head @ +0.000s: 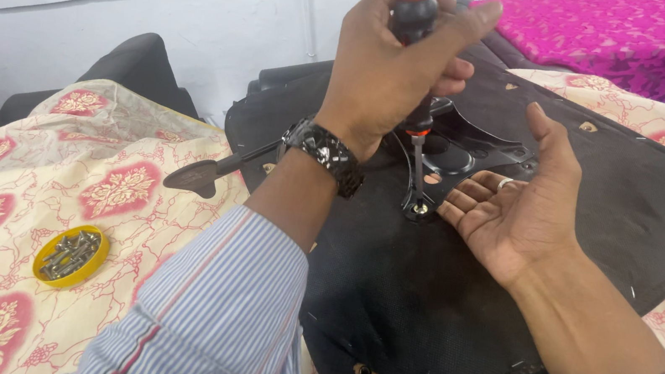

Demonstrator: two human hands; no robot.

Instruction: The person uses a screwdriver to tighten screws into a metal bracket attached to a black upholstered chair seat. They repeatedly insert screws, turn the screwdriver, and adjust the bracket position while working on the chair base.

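My left hand [389,67] grips the black and red handle of a screwdriver [417,121] held upright, its tip on a screw [419,209] in a black metal bracket [464,148]. The bracket lies on the underside of a black chair seat [419,308] turned upside down. My right hand [516,205] rests open, palm up, on the seat right beside the screw, fingertips almost touching the screwdriver's tip. A black watch is on my left wrist and a ring on a right finger.
A yellow lid [71,256] holding several screws sits on the floral cloth [10,198] at the left. A black lever [207,172] sticks out from the bracket toward the left. A pink patterned cloth [638,38] lies at the back right, dark chair parts [136,61] behind.
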